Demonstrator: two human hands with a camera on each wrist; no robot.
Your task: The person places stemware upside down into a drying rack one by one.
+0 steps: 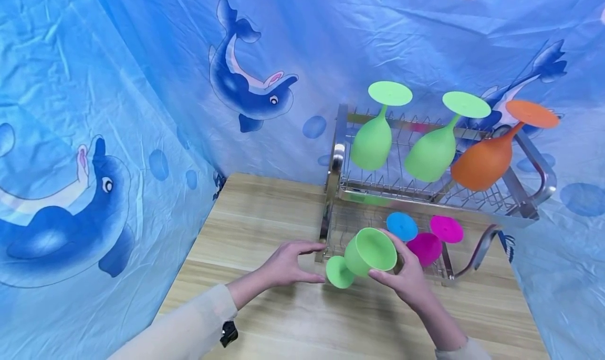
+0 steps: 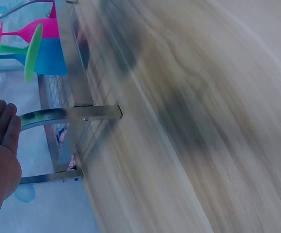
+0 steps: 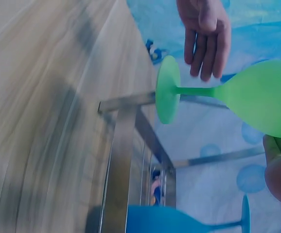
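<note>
A light green plastic wine glass (image 1: 368, 255) is in my right hand (image 1: 407, 276), which grips it by the bowl with the thumb near the rim. Its mouth tilts up toward the head camera, and its round foot points left and down. My left hand (image 1: 289, 265) is held apart from the foot, thumb and fingers spread with nothing between them. In the right wrist view, the left hand (image 3: 207, 41) hangs just beyond the stem of the green glass (image 3: 257, 97). Behind the glass, a blue glass (image 1: 402, 226) and a magenta glass (image 1: 425, 248) stand upside down on the rack's lower tier.
The two-tier metal dish rack (image 1: 387, 196) stands on a wooden table (image 1: 255, 213). Upside down on its top tier are two green glasses (image 1: 372, 142) and an orange glass (image 1: 484, 163). A blue dolphin-print curtain (image 1: 156, 50) encloses the back and sides.
</note>
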